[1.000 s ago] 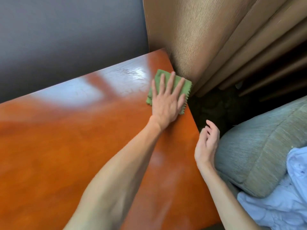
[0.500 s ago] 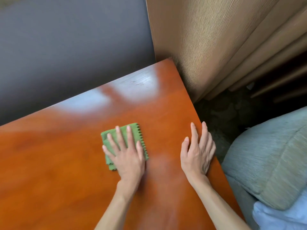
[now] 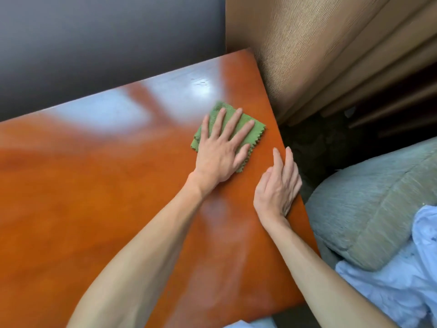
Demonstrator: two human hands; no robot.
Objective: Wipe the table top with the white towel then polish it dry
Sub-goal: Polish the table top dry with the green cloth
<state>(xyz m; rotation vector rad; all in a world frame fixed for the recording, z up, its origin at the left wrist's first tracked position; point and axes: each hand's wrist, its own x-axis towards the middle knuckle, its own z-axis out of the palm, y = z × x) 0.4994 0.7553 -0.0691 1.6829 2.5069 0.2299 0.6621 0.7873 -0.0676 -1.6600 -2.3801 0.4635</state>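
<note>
A glossy orange-brown wooden table top (image 3: 94, 197) fills most of the view. A folded green cloth (image 3: 254, 127) with a zigzag edge lies flat on it near the right edge. My left hand (image 3: 222, 147) presses down on the cloth, palm flat and fingers spread, covering most of it. My right hand (image 3: 277, 188) rests flat on the table's right edge, fingers together, holding nothing. No white towel is on the table.
A dark grey wall (image 3: 94, 43) runs behind the table and a tan curtain (image 3: 319, 55) hangs at its far right corner. A grey-green cushion (image 3: 378, 204) and white-blue bedding (image 3: 402, 280) lie to the right, below the table edge.
My left hand slid the green cloth from the far right corner toward me and left, then back toward the right edge. My right hand came down onto the table's edge.
</note>
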